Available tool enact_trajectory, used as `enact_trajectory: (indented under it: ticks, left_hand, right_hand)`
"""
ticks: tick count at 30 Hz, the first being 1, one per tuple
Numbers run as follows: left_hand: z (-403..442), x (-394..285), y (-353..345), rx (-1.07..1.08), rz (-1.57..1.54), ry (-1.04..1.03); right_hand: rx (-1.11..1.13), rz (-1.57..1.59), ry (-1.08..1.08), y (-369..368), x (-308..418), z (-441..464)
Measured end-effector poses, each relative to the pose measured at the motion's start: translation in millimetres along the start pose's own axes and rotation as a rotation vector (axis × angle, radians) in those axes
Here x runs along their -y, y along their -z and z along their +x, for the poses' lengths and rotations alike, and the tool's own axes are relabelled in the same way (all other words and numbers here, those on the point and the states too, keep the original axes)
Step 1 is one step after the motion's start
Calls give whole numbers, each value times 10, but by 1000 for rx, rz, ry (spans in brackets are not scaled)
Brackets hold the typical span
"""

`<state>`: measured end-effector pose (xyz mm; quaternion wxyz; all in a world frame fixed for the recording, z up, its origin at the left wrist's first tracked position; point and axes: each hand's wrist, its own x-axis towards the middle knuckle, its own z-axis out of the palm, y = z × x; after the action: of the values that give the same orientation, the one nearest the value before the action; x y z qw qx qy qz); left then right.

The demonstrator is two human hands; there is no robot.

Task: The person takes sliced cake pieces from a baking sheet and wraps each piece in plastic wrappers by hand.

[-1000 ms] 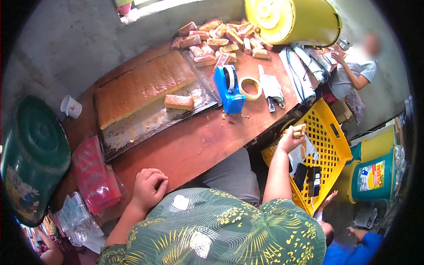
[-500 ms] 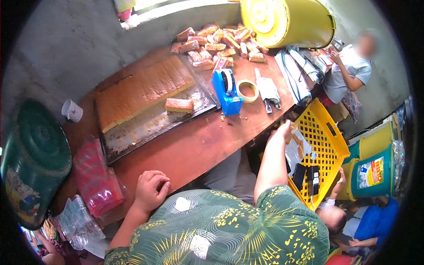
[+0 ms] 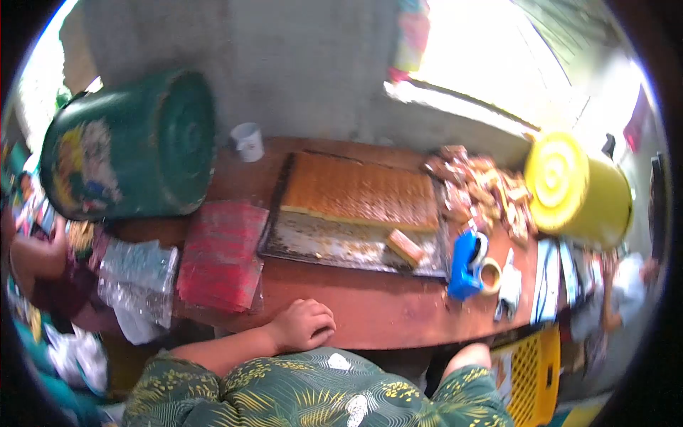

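Note:
My left hand (image 3: pixel 306 324) rests at the front edge of the table, fingers curled in and nothing seen in them. My right hand is out of sight; only part of that arm (image 3: pixel 468 358) shows, beside the yellow crate (image 3: pixel 533 377). Beyond my left hand lies a dark baking tray (image 3: pixel 320 245) with a sheet of brown-topped cake (image 3: pixel 363 188) scored into strips. One cut piece of cake (image 3: pixel 405 247) sits apart on the tray's bare front part. To its right stands a blue tape dispenser (image 3: pixel 464 267) with a tape roll (image 3: pixel 490 275) beside it.
Wrapped cake pieces (image 3: pixel 484 188) are heaped at the back right, next to a yellow bucket (image 3: pixel 590 188). Red plastic bags (image 3: pixel 222 256) and clear bags (image 3: pixel 139 277) lie left. A green bucket (image 3: pixel 135 146) and a white mug (image 3: pixel 247 142) stand behind. A person (image 3: pixel 626 285) is at far right.
My view has swung left and up, so the table appears level and the crate sits lower. My right arm has mostly left view. My left hand stays curled near the table edge.

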<state>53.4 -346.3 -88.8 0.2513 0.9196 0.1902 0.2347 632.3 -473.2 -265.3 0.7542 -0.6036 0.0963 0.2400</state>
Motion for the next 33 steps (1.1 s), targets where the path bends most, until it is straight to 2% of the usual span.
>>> enact_trajectory:
  ticks: [6,11,33]
  left_hand:
    - [-1,64,-69,25,33,11]
    - [31,98,-104,46,25,42]
    - [86,177,-116,-17,7,18]
  right_hand:
    - [78,-263,-3,-738,-163,188]
    - [89,-373,-16,-1009,-227,188]
    - [86,-467,-30,-907,-263,149]
